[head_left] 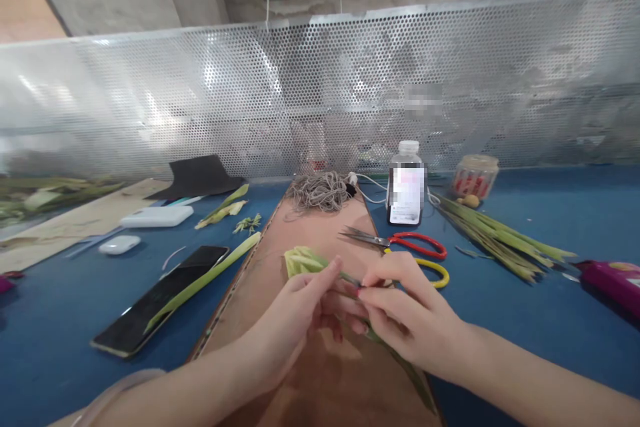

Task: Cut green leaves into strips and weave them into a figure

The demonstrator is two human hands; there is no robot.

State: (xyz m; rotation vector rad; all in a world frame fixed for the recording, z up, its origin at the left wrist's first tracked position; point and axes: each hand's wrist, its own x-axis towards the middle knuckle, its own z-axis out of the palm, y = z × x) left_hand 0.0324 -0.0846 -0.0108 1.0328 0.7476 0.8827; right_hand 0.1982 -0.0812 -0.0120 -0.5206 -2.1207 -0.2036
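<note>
Right in the lower middle of the frame, here's the pale green folded-leaf bud (303, 261), poking out past the thumb of the left hand (305, 300) above the cardboard (320, 230). That left hand is half curled, thumb laid along the base, fingers bent beneath. Over to the right hand (413, 310): thumb and forefinger pinch together at the narrow stem just behind the bud; exactly what sits between those tips, I can't tell. A long green leaf (417, 380) trails below it towards the bottom edge.

It looks a featherweight, this bud: springy in the folds, a touch slick, likely to crease or split along the grain if squeezed. The place to grip is the gathered base, firmly, leaving the soft head alone!

Just beyond, right of centre, lie scissors (383, 241) with one red and one yellow handle. Grey cord (323, 191) heaps up mid-frame, and leaf strips (500, 235) fan out on the blue tabletop (565, 213) at right.
</note>
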